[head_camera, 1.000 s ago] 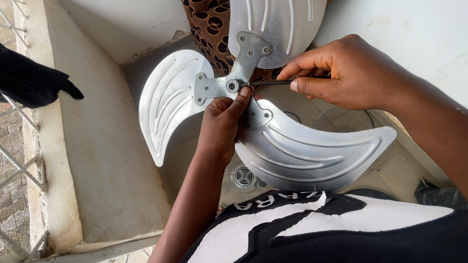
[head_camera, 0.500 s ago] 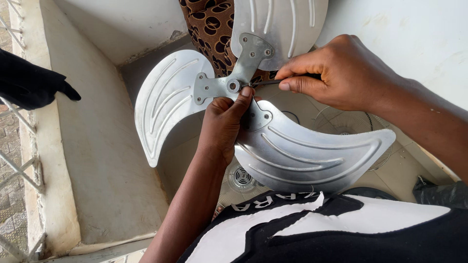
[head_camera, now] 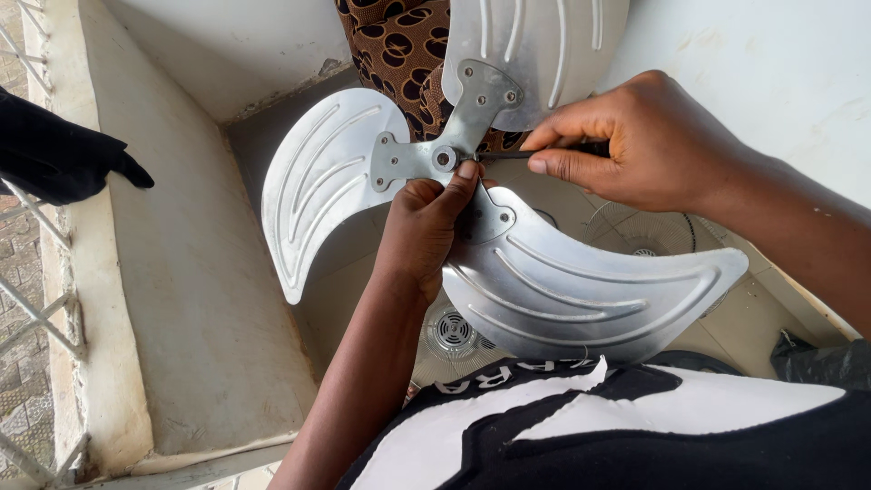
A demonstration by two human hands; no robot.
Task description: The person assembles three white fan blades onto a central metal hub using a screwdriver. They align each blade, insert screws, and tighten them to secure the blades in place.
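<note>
Hub (head_camera: 444, 159) of the metal fan blade (head_camera: 581, 290) sits gripped in our left hand (head_camera: 426, 227). At three o'clock, our right hand (head_camera: 635, 145) pinches a thin dark tool (head_camera: 504, 155).

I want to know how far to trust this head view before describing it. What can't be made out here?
- Tool tip: the thin dark tool meets the hub under the left hand's fingertip.
- Tool handle: buried inside the right hand.
- Top fan blade: cut off by the upper edge.
- Fan guard below: mostly behind the lower blade.
</note>
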